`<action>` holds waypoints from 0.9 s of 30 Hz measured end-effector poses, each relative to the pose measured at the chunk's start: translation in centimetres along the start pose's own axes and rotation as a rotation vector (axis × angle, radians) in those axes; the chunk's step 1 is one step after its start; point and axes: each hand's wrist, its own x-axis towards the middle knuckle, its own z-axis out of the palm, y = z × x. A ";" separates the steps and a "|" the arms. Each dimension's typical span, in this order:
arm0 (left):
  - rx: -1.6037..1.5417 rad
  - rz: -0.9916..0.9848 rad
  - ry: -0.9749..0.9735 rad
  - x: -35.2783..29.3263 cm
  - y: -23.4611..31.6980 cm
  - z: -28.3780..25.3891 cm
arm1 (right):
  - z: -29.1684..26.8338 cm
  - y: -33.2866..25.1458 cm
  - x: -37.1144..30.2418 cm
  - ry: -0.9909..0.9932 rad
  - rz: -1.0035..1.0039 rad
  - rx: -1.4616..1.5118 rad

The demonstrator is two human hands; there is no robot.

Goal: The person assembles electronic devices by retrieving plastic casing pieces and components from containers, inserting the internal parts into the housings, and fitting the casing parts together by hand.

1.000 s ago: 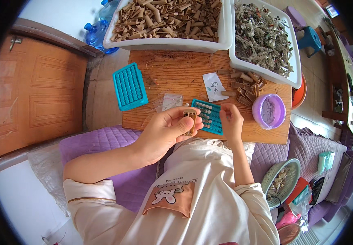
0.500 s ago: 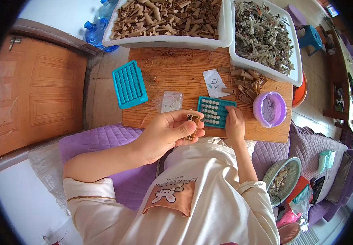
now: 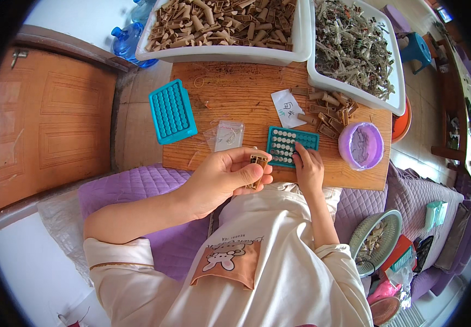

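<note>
My left hand (image 3: 227, 173) holds a small brown plastic casing (image 3: 258, 159) upright, its hollow side with metal parts facing me. Thumb and fingers close round it from both sides. Over a teal tray (image 3: 311, 138) at the table's near edge is my right hand (image 3: 309, 168). Its fingers are bent and drawn together, the tips among the tray's small white round pieces (image 3: 282, 147); whatever they pinch is hidden. Rows of these pieces fill the tray's left part, and bare round wells show at its right.
Another teal tray (image 3: 172, 111) lies to the left, beside a clear plastic bag (image 3: 229, 135). Brown casings (image 3: 331, 111), a paper slip (image 3: 287, 108) and a purple tub (image 3: 361, 145) are at right. Behind stand white bins of brown casings (image 3: 222, 54) and tangled strips (image 3: 355, 52).
My right hand has moved left from the tray's right edge onto the white pieces. The tray has shifted slightly right. My left hand keeps the casing in nearly the same place.
</note>
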 end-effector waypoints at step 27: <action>0.133 -0.006 -0.041 -0.6 -0.3 0.2 | -5.8 -12.1 3.6 0.266 -0.501 0.415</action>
